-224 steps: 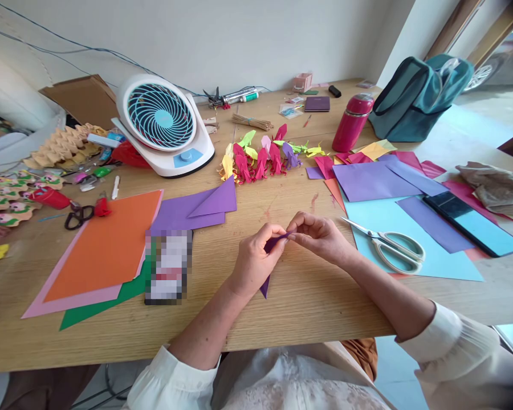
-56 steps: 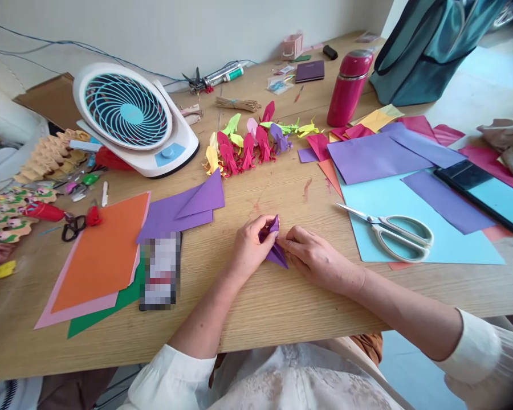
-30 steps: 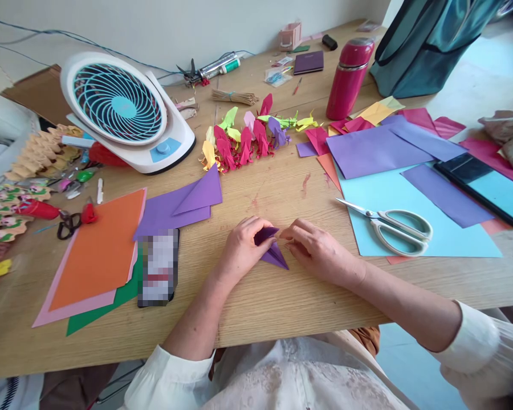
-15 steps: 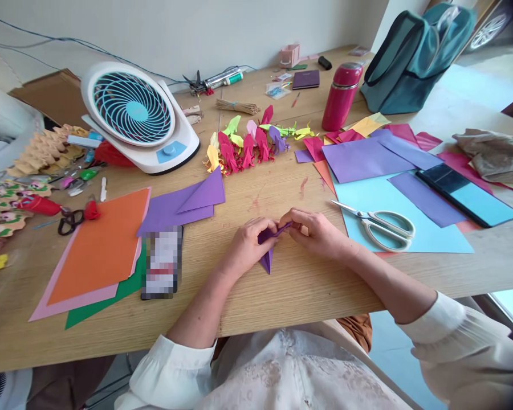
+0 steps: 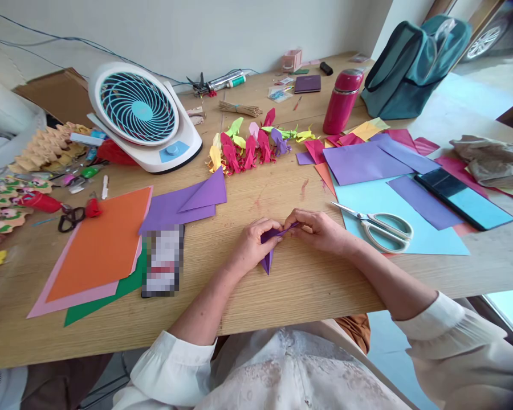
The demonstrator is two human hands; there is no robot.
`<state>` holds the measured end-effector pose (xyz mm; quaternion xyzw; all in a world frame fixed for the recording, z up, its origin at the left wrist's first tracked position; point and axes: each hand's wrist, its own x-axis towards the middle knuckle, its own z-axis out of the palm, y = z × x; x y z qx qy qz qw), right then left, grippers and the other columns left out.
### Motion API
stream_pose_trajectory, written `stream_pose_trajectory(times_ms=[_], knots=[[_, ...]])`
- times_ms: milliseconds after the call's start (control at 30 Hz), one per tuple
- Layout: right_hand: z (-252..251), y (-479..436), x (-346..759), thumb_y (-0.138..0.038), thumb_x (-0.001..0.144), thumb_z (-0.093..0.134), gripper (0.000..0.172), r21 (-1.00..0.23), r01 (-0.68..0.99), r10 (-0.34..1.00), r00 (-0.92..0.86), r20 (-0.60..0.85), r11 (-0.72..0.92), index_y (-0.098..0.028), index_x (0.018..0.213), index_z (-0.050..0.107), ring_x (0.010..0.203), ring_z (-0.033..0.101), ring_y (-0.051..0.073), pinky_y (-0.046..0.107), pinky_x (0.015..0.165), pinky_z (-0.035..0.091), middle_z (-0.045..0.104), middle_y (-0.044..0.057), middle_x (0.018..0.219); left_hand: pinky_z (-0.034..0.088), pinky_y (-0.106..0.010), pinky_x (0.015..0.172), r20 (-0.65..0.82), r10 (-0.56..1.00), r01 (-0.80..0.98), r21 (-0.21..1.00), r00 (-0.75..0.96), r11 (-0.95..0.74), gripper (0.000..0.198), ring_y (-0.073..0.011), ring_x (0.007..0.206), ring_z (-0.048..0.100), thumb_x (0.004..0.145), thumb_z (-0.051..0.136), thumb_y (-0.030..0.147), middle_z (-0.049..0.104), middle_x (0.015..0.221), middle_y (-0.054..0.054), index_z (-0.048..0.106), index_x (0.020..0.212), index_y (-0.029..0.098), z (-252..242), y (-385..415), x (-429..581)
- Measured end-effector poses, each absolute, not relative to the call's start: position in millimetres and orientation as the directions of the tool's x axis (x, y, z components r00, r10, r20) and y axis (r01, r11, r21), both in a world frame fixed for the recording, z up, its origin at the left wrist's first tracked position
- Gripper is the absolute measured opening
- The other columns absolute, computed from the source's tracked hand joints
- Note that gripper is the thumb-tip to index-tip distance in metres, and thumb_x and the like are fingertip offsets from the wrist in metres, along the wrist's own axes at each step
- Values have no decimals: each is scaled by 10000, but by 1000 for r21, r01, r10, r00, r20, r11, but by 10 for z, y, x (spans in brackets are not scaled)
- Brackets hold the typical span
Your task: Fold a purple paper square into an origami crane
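A small folded purple paper piece [image 5: 268,256] is held just above the wooden table [image 5: 282,296] near its front edge. My left hand [image 5: 252,247] is closed around its left side, with the pointed end sticking out below the fingers. My right hand [image 5: 318,230] pinches a thin purple flap at the top right. Both hands meet over the paper. A row of finished folded paper figures [image 5: 250,148] in red, yellow, green and purple lies farther back.
Scissors [image 5: 382,228] lie on a light blue sheet [image 5: 410,242] to the right. Purple sheets [image 5: 188,202], an orange sheet [image 5: 105,245] and a phone [image 5: 165,267] lie left. A fan [image 5: 143,117], red bottle [image 5: 342,102] and teal bag [image 5: 410,68] stand behind.
The purple piece was pressed flat on the table a second or two ago. It is now lifted, point down, with my right hand pulling a flap out to the right.
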<state>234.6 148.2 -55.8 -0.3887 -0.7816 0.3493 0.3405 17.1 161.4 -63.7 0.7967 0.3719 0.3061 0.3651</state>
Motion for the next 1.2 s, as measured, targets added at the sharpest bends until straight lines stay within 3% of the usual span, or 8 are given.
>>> stream_pose_trajectory(times_ms=[233, 400, 467, 600, 733, 967, 1200], knots=[[-562, 1486, 2347, -140, 909, 545, 121, -764, 394, 834, -444, 327, 510, -191, 939, 651, 785, 641, 142, 263, 717, 523, 662, 46, 923, 489, -302, 906, 185, 801, 359, 821, 569, -445, 126, -187, 963, 670, 847, 666, 120, 717, 991, -34, 699, 936, 202, -559, 1625, 115], [-573, 1456, 2323, -128, 910, 563, 167, -744, 371, 815, -422, 398, 556, -196, 1036, 650, 794, 645, 140, 276, 752, 525, 661, 40, 952, 491, -318, 925, 154, 838, 449, 786, 523, -424, 484, -192, 998, 667, 800, 694, 54, 726, 1029, -11, 616, 1236, 248, -487, 1598, 76], [-561, 1439, 2313, -129, 914, 558, 209, -740, 370, 812, -415, 410, 562, -203, 1093, 637, 807, 647, 144, 282, 762, 527, 668, 43, 973, 479, -350, 953, 180, 835, 491, 737, 520, -464, 541, -212, 1043, 645, 802, 696, 43, 727, 1064, -25, 607, 1287, 265, -480, 1584, 56], [-527, 1407, 2299, -139, 936, 527, 204, -721, 387, 809, -401, 430, 575, -198, 1101, 632, 782, 646, 139, 272, 735, 525, 677, 49, 968, 472, -356, 930, 246, 799, 490, 679, 548, -546, 287, -216, 1023, 630, 837, 679, 51, 726, 1039, -37, 703, 1059, 231, -495, 1548, -1], [-547, 1378, 2298, -137, 953, 498, 221, -703, 390, 793, -428, 434, 595, -201, 1118, 631, 774, 653, 135, 272, 729, 520, 668, 57, 975, 477, -329, 866, 303, 786, 486, 650, 538, -584, 105, -196, 941, 629, 873, 670, 99, 699, 931, -33, 678, 911, 196, -523, 1489, -68], [-645, 1254, 2200, -138, 960, 493, 202, -630, 495, 792, -482, 374, 598, -196, 1063, 656, 840, 646, 168, 277, 735, 486, 666, 64, 965, 475, -325, 837, 364, 797, 541, 592, 483, -598, 128, -190, 901, 608, 879, 640, 69, 672, 899, -28, 631, 903, 194, -603, 1340, -179], [-682, 1200, 1898, -44, 841, 580, 246, -743, 517, 889, -392, 235, 424, -192, 1023, 657, 753, 640, 125, 231, 703, 469, 663, 26, 928, 469, -312, 813, 388, 798, 548, 584, 461, -600, 129, -183, 879, 593, 881, 626, 67, 655, 873, -24, 618, 892, 196, -637, 1292, -183]])
